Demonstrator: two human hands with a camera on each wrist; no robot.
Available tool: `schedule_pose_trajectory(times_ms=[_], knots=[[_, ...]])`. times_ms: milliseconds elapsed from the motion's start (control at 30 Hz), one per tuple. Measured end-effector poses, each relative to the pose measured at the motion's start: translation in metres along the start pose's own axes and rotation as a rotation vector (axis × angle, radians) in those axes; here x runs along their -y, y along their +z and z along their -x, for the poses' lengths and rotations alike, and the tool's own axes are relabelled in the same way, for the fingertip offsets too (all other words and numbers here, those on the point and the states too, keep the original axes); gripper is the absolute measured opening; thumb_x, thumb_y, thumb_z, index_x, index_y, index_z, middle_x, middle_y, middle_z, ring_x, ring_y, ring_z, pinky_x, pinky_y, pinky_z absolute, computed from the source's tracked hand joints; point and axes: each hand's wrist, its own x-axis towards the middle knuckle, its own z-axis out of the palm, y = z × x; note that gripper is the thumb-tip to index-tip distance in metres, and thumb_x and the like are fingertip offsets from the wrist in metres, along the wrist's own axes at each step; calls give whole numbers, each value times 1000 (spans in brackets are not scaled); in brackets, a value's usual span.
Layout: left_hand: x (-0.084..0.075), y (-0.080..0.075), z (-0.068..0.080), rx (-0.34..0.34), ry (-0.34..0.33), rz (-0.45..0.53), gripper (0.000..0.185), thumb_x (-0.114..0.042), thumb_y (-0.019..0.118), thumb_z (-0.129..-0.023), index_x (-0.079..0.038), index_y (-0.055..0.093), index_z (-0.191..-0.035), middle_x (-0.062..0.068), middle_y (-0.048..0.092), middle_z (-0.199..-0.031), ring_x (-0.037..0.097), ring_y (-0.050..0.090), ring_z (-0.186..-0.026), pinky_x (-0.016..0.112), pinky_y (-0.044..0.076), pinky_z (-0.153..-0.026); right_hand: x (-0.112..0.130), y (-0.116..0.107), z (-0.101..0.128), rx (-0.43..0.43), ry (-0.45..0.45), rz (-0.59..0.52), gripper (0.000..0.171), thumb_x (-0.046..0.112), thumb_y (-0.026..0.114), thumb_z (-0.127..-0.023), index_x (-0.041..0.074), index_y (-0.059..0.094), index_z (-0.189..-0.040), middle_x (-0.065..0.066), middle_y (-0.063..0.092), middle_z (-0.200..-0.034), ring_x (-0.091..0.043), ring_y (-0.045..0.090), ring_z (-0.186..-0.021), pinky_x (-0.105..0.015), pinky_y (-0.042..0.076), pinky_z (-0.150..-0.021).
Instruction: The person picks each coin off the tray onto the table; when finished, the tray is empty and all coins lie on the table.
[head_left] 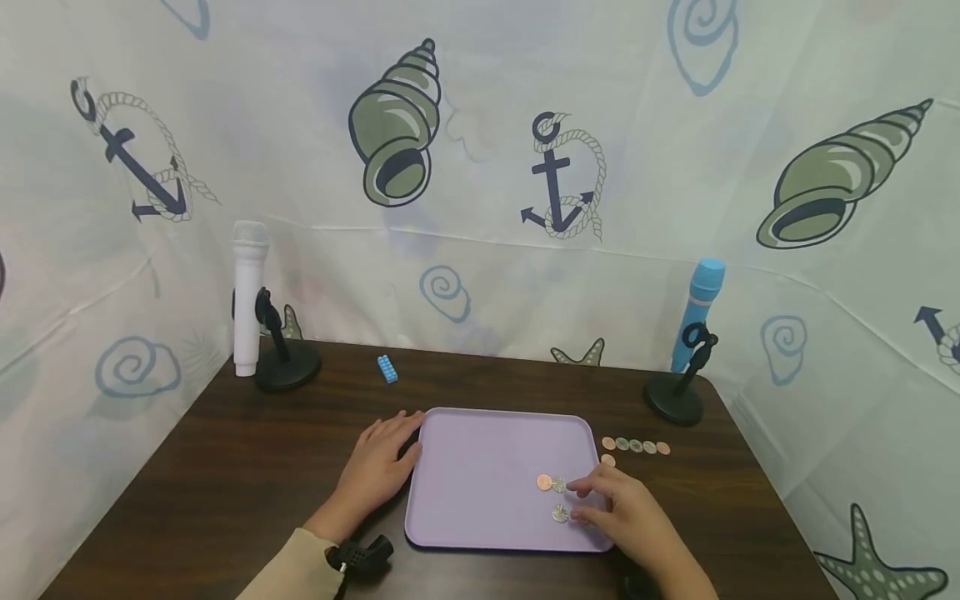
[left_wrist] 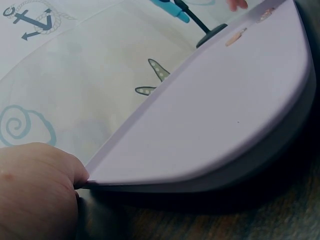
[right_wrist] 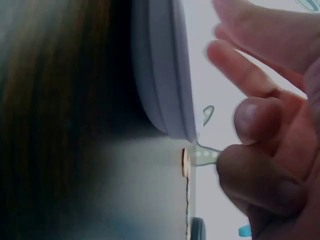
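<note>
A lilac tray (head_left: 480, 467) lies on the dark table. My left hand (head_left: 380, 462) rests at its left edge, fingers extended towards the far left corner; in the left wrist view, that hand (left_wrist: 37, 187) touches the rim. Over the tray's right side hovers my right hand (head_left: 626, 508), thumb and forefinger apart, with nothing seen between them. Close to its fingertips lie a copper coin (head_left: 543, 482), a silver coin (head_left: 558, 484) beside it, and another silver coin (head_left: 560, 513) nearer me. In the right wrist view the right hand's (right_wrist: 275, 115) other fingers are loosely bent.
Right of the tray, several coins (head_left: 636, 446) form a row on the table, with one copper coin (head_left: 608, 460) just below. A blue toy brick (head_left: 387, 368) lies behind the tray. A white microphone (head_left: 249, 300) and a blue microphone (head_left: 699, 312) stand at the back corners.
</note>
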Motion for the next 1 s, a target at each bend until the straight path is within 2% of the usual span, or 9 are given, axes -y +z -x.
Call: schedule_pose_trajectory(times_ms=[100, 233, 300, 433, 600, 1000], knots=[[-1, -1, -1, 1, 2, -2, 53, -30, 62, -111, -17, 55, -162, 7, 55, -166, 35, 42, -162, 68, 22, -134, -1, -1, 0, 63, -22, 41, 25, 29, 94, -85, 27, 86, -109, 16, 68, -94, -3, 57, -83, -20, 52, -70], [0, -2, -1, -8, 2, 0, 53, -30, 62, -110, -16, 55, -162, 8, 56, -166, 35, 43, -162, 68, 22, -134, -5, 0, -3, 85, -35, 56, 22, 29, 93, -85, 27, 85, -105, 16, 67, -94, -3, 58, -84, -20, 51, -71], [0, -2, -1, -13, 6, -1, 53, -29, 62, -110, -16, 55, -161, 8, 56, -166, 36, 43, -161, 69, 22, -133, -6, 1, -4, 67, -16, 72, 21, 28, 95, -84, 29, 84, -102, 16, 66, -93, -3, 57, -84, -21, 51, -70], [0, -1, -1, -4, 6, 1, 54, -29, 62, -110, -16, 55, -162, 8, 56, -166, 36, 42, -162, 68, 21, -133, -10, 0, -3, 42, 82, 102, 23, 28, 97, -80, 32, 82, -96, 15, 61, -87, -2, 56, -80, -21, 50, -70], [-2, -1, -3, 13, -3, 10, 54, -30, 62, -111, -16, 54, -162, 8, 55, -167, 36, 41, -163, 68, 20, -134, -13, -5, -1, 71, 153, 62, 24, 26, 97, -80, 30, 82, -98, 10, 59, -85, -4, 57, -80, -21, 50, -70], [-2, -2, -3, 12, 9, 3, 54, -29, 62, -111, -16, 54, -162, 10, 55, -166, 37, 42, -162, 69, 22, -133, -14, -3, -2, 83, 135, 0, 22, 17, 94, -83, 24, 77, -94, 7, 59, -84, -4, 56, -78, -22, 49, -67]])
